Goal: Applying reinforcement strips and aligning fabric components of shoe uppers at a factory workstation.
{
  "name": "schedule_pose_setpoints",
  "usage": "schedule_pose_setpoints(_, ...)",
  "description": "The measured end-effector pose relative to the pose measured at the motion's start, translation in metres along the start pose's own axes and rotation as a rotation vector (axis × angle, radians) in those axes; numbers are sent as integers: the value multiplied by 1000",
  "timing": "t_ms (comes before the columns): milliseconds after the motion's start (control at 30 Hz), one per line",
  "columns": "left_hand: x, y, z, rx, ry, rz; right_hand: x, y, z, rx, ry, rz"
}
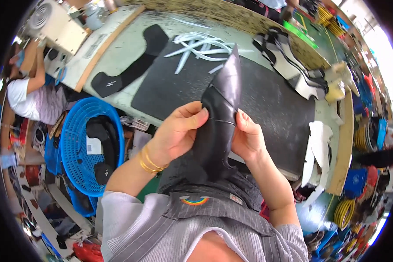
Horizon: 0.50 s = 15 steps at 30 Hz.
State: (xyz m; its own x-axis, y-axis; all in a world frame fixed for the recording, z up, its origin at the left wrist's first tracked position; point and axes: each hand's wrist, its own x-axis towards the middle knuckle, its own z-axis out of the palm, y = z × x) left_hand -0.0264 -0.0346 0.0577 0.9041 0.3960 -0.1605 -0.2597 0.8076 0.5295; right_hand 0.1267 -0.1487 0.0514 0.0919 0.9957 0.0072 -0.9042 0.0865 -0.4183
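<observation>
A black leather shoe upper (pixel 222 98) with a long pointed toe is held up in front of me, its tip aimed away toward the far side of the table. My left hand (pixel 179 131) pinches its left edge between thumb and fingers; gold bangles circle that wrist. On the opposite edge, my right hand (pixel 250 136) grips it with the thumb on top. Seams cross the upper between my hands, and its lower end hangs over my lap. Beneath it lies a black mat (pixel 275 118) on the table.
Pale curved strips (pixel 198 46) lie beyond the mat, with a flat black piece (pixel 135 63) to their left. Black-and-white pieces (pixel 292 65) are stacked far right, white pieces (pixel 317 153) nearer. A blue basket (pixel 67 144) holds black pieces at left. Another person (pixel 28 94) sits far left.
</observation>
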Motion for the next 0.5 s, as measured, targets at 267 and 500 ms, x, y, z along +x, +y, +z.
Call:
schedule_pose_setpoints(267, -10, 28, -21, 337, 100, 56, 34, 6, 19, -572, 308, -156)
schedule_pose_setpoints(500, -13, 8, -16, 20, 29, 72, 31, 13, 10, -74, 374, 12)
